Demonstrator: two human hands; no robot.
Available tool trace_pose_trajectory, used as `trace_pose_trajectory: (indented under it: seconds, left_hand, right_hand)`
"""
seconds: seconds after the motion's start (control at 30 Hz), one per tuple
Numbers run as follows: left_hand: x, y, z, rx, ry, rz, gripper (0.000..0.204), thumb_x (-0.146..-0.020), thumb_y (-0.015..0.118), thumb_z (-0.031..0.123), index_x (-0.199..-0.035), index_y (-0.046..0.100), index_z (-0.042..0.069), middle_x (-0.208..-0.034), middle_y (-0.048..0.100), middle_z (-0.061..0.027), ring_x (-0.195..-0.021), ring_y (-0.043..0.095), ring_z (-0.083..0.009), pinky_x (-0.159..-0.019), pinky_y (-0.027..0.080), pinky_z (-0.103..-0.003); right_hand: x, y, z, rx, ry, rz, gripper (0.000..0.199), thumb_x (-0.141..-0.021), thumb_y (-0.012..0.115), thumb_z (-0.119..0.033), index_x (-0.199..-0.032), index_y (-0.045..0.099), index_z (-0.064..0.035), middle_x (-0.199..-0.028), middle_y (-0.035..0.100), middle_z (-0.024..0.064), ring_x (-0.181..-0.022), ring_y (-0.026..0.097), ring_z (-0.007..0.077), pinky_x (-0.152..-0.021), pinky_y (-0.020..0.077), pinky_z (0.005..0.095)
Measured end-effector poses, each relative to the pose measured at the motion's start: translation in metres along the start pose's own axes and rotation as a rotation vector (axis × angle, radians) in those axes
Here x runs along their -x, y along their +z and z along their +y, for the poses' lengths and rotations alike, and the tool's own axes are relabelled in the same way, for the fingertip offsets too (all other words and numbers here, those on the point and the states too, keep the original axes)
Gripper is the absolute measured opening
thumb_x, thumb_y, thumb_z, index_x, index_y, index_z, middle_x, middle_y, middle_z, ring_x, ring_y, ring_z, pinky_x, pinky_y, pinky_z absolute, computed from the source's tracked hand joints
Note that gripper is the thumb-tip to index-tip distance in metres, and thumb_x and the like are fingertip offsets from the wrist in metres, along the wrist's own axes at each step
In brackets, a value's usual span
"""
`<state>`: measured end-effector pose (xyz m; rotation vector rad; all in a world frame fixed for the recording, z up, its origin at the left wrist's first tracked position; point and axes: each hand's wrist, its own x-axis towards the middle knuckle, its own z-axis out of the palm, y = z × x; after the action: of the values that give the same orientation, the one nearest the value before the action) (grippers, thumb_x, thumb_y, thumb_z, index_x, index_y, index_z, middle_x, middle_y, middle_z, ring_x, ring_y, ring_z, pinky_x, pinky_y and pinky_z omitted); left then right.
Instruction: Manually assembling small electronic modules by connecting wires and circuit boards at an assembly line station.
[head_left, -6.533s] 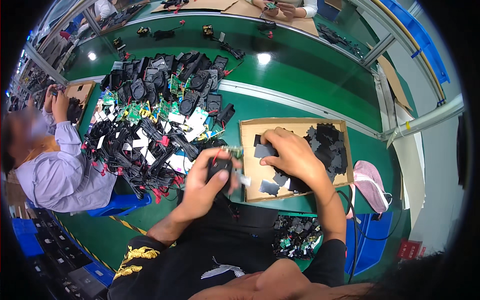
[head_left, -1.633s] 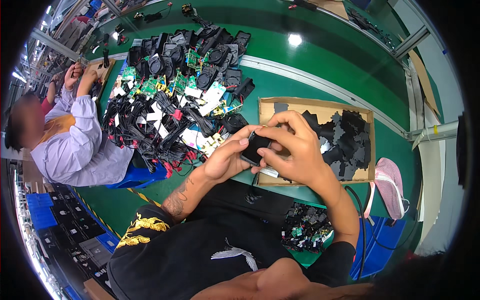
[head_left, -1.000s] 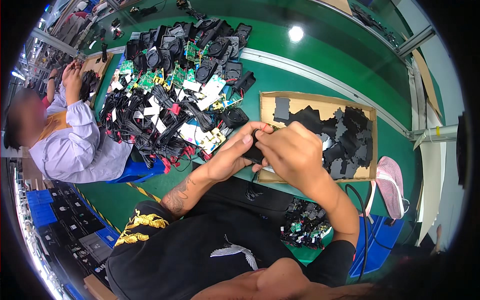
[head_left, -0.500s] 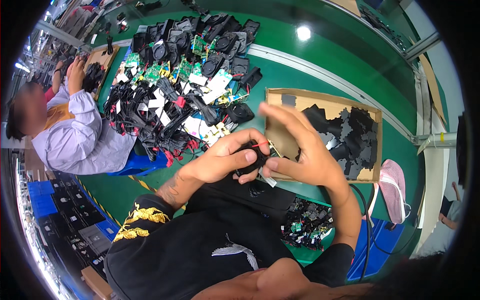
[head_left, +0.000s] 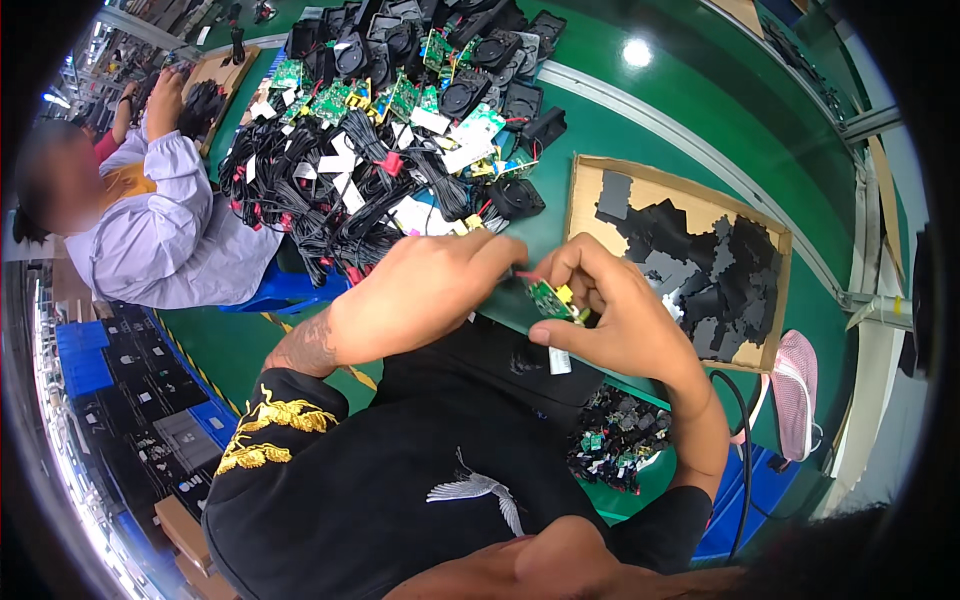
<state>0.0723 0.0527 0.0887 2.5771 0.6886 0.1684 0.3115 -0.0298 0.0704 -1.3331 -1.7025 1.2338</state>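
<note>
My right hand [head_left: 625,318] is closed on a small green circuit board [head_left: 548,299] with yellow parts, holding it by its edge between thumb and fingers. A white label [head_left: 560,361] hangs below the board. A short red wire [head_left: 526,276] runs from the board toward the fingertips of my left hand [head_left: 425,292]. That hand is turned back-up, its fingers bent closed; the black plastic housing seen in it earlier is now almost wholly hidden, with only a dark bit at the fingertips. Both hands are above my lap, close to the table edge.
Ahead lies a heap of black cables [head_left: 290,185], circuit boards [head_left: 335,102] and black housings [head_left: 465,93]. A cardboard tray [head_left: 578,205] of dark cut sheets [head_left: 725,270] stands to the right, a pink mesh shoe [head_left: 796,390] beside it. Another person [head_left: 170,220] sits at left.
My left hand has rolled over, covering the black housing. My right hand, spread out before, has closed on the circuit board. The view has shifted, so the table appears farther up and right.
</note>
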Motion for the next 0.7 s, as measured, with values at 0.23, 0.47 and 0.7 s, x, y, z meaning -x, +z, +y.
trace_pose_trajectory:
  seconds: [0.23,0.47,0.7]
  left_hand:
    - [-0.010,0.023,-0.015,-0.067,0.294,0.653,0.047,-0.069,0.071,-0.007,-0.114,0.062,0.003,-0.109,0.068,-0.0157,-0.085,0.070,-0.0325,-0.069,0.059,-0.038]
    - [-0.032,0.064,-0.001,0.416,0.225,0.865,0.040,-0.086,0.060,-0.017,-0.122,0.053,-0.001,-0.111,0.067,-0.0217,-0.096,0.070,-0.0343,-0.080,0.058,-0.037]
    - [-0.049,0.076,-0.005,0.691,0.169,0.840,0.033,-0.100,0.044,-0.011,-0.130,0.041,0.002,-0.126,0.060,-0.0195,-0.088,0.055,-0.0126,-0.082,0.050,-0.029]
  right_hand:
    - [0.001,0.024,0.014,-0.631,-0.049,0.093,0.064,-0.081,0.087,-0.007,-0.132,0.048,-0.0048,-0.124,0.061,0.0101,-0.125,0.060,0.0222,-0.113,0.0425,0.0394]
    - [0.001,0.051,0.023,-0.651,-0.152,0.243,0.059,-0.082,0.087,-0.004,-0.129,0.051,0.0004,-0.121,0.064,0.0108,-0.112,0.067,0.0183,-0.100,0.0533,0.0336]
    - [-0.004,0.036,0.022,-0.287,-0.290,0.395,0.049,-0.087,0.078,0.002,-0.132,0.058,0.0019,-0.125,0.065,0.0109,-0.108,0.068,0.0180,-0.097,0.0561,0.0329]
